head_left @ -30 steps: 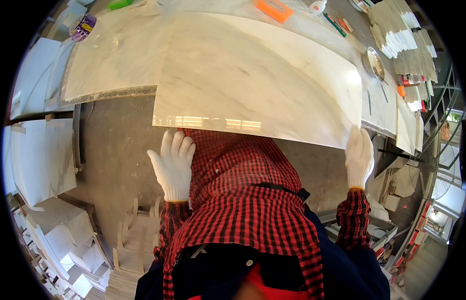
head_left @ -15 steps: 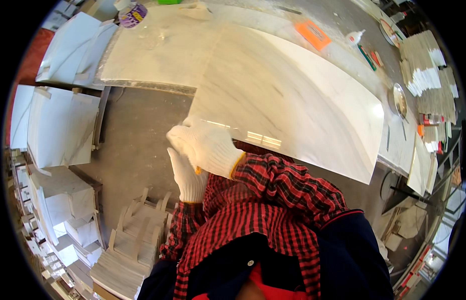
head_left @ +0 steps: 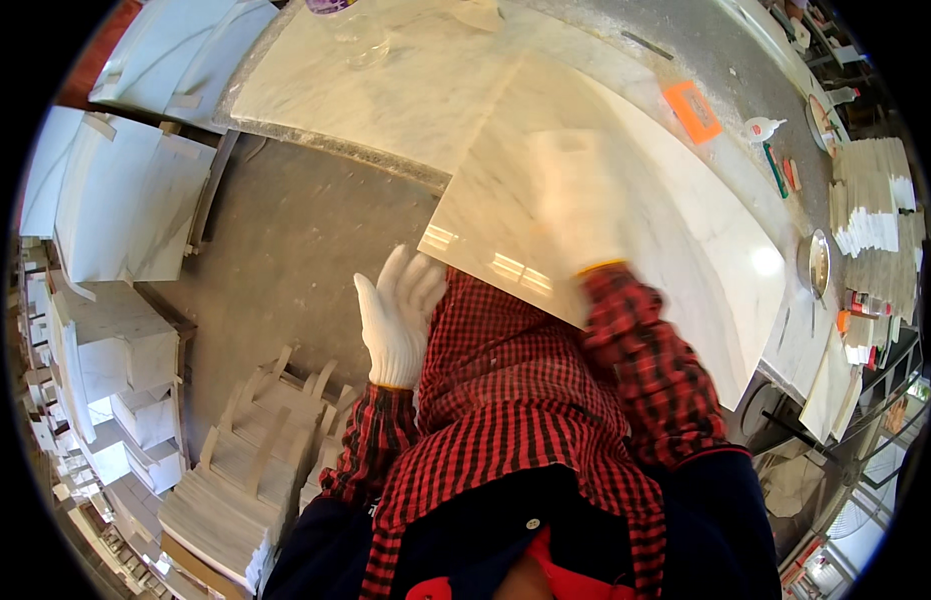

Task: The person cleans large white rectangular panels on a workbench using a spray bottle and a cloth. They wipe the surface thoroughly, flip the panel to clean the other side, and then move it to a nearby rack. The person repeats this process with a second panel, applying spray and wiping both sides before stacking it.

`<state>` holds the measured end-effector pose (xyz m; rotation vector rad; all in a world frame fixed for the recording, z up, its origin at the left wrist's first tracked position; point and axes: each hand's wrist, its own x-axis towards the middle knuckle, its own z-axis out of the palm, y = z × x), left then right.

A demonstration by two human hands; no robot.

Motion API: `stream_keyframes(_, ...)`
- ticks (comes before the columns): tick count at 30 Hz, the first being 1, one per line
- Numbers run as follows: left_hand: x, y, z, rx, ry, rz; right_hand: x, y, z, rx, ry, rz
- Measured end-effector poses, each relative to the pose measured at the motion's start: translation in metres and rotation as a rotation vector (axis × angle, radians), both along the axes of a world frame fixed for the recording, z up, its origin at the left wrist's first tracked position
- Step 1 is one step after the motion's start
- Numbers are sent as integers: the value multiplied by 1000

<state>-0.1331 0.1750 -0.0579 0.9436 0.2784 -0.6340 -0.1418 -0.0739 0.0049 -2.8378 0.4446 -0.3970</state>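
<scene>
I have the large glossy, cream-white stone slab with grey veining [head_left: 685,300] lying across the workbench [head_left: 725,60] before me, its near edge jutting out over my red-and-black checked apron [head_left: 515,350]. My right hand in its white knitted glove [head_left: 583,200] is a blur over the slab's face; I cannot tell whether its fingers are spread or pressed together, or whether it touches the stone. My left hand in a matching white glove [head_left: 397,315] holds nothing, thumb and fingers spread, just beside the near left corner. The step in hand, I judge, is going over the face by hand, wiping or feeling it. The next move seems to call for a flat, light palm and care at that overhanging edge.
</scene>
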Motion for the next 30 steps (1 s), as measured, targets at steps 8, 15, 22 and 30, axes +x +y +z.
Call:
stream_keyframes(8,8,12,21,54,23,119,53,20,25,850,-111,308)
stream_keyframes(15,13,22,-1,240,-2,-98,97,-206,64,194,-254,-351)
stream_keyframes(22,36,-27,48,375,-258,-328,129,-185,37,-79,-141,-373)
stream_keyframes(30,72,-35,5,134,20,-412,75,-11,-36,-220,-251,-41)
